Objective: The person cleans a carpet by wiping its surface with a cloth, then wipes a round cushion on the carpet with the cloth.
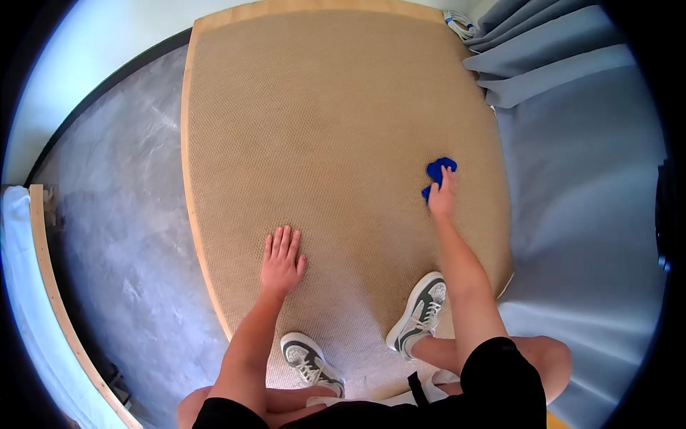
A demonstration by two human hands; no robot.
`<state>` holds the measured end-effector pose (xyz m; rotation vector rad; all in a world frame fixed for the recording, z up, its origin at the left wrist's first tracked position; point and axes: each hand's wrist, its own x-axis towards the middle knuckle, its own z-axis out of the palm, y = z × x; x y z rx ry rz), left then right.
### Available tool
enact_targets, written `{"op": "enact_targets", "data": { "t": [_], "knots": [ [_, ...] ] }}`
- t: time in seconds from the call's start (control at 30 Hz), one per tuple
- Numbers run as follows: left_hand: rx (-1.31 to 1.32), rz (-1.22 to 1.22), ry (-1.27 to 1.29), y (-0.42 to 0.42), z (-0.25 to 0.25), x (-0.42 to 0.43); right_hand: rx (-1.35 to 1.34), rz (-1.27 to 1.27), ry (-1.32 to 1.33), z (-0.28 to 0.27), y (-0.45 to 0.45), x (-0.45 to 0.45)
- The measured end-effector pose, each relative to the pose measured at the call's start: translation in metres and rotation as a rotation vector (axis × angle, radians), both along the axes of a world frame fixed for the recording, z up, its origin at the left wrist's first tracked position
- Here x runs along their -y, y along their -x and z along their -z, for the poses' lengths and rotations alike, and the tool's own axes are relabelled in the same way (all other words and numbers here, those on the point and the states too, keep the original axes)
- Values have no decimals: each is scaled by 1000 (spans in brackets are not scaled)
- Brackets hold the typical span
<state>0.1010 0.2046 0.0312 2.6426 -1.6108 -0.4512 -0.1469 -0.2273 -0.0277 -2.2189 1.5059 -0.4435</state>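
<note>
Left hand point(283, 263): my palm faces down on the mat point(329, 107), fingers extended, released.
Right hand point(443, 191): I have it on the cloth point(438, 171); I cannot tell whether my fingers grip it.
Cloth: blue, on the mat, toward the curtain point(579, 186), under my right hand.

The mat point(329, 107) looks woven, rough and matt, its border point(243, 14) smooth wood. On it lies a matt cloth point(435, 170); left of the mat the floor point(136, 179) is smooth (faintly glossy, too), right of it hangs a matt fabric curtain point(572, 179).
</note>
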Motion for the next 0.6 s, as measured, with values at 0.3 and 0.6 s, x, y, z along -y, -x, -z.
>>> {"op": "enact_targets", "data": {
  "t": [0.3,0.6],
  "knots": [
    [13,-16,33,-1,2,3,214,-396,52,-9,-162,-162],
    [-2,-28,74,-6,-4,-1,525,-382,-199,-34,-232,-224]
  ]
}}
